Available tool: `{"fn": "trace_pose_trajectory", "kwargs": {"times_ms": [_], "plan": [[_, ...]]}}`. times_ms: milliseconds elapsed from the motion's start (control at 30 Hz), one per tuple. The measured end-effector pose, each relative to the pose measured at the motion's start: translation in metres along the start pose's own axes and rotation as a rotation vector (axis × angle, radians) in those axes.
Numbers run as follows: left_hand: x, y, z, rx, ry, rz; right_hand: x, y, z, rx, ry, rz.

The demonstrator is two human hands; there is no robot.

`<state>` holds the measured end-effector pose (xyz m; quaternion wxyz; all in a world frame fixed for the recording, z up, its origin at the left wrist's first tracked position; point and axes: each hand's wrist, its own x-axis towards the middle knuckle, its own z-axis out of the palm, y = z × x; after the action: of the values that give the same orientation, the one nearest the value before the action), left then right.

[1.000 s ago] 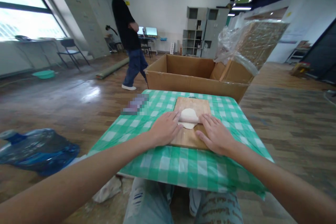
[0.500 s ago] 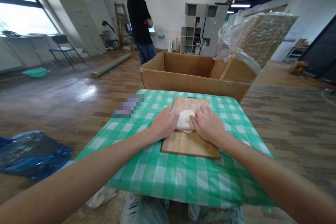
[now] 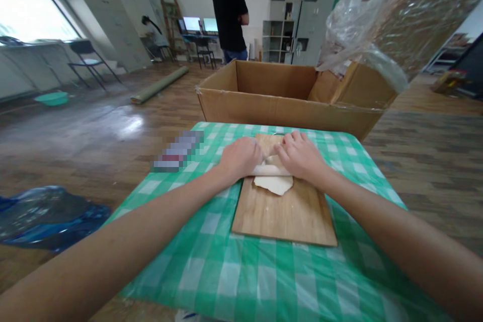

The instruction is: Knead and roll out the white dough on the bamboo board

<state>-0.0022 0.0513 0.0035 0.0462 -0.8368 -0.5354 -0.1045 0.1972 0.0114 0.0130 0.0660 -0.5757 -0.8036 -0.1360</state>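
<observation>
A pale rolling pin lies crosswise over a flat, white sheet of dough on a wooden cutting board. My left hand is closed over the pin's left end, its knuckles up. At the other end, my right hand wraps the pin with bent fingers. An uneven flap of dough spreads from under the pin toward me. More dough shows beyond the pin between my hands, partly hidden by the fingers.
A green-and-white checked cloth covers the table. A blurred-out flat item lies at its left edge. Past the table stands a large cardboard box with plastic-wrapped material. Behind it is a person in black.
The rolling pin now shows across the dough, where earlier a rounded white mass filled the space between my hands. A dough flap lies flat on the near side. My view has shifted.
</observation>
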Motion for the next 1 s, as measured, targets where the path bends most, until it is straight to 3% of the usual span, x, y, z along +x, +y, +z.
{"fn": "trace_pose_trajectory", "kwargs": {"times_ms": [167, 267, 367, 500, 633, 733, 833, 1000], "plan": [[0.007, -0.001, 0.005, 0.042, 0.101, 0.022, 0.007, 0.002, 0.007, -0.010, 0.034, 0.060], [0.009, -0.004, 0.010, 0.030, 0.090, 0.084, 0.005, 0.003, 0.006, -0.050, -0.016, -0.046], [0.009, -0.010, 0.013, 0.044, 0.046, 0.206, -0.002, 0.002, 0.003, -0.048, -0.054, -0.112], [-0.004, -0.012, 0.009, 0.150, 0.014, 0.396, -0.016, -0.008, 0.000, 0.051, -0.005, -0.022], [-0.027, -0.007, 0.005, 0.089, 0.061, 0.348, -0.033, -0.022, 0.004, 0.137, 0.054, 0.057], [-0.045, -0.004, 0.007, 0.013, 0.112, 0.346, -0.048, -0.030, 0.004, 0.178, 0.016, 0.054], [-0.062, -0.001, 0.008, 0.012, 0.104, 0.381, -0.064, -0.037, 0.002, 0.200, 0.000, 0.028], [-0.086, 0.009, -0.001, -0.019, 0.082, 0.291, -0.085, -0.049, -0.001, 0.221, 0.003, 0.042]]}}
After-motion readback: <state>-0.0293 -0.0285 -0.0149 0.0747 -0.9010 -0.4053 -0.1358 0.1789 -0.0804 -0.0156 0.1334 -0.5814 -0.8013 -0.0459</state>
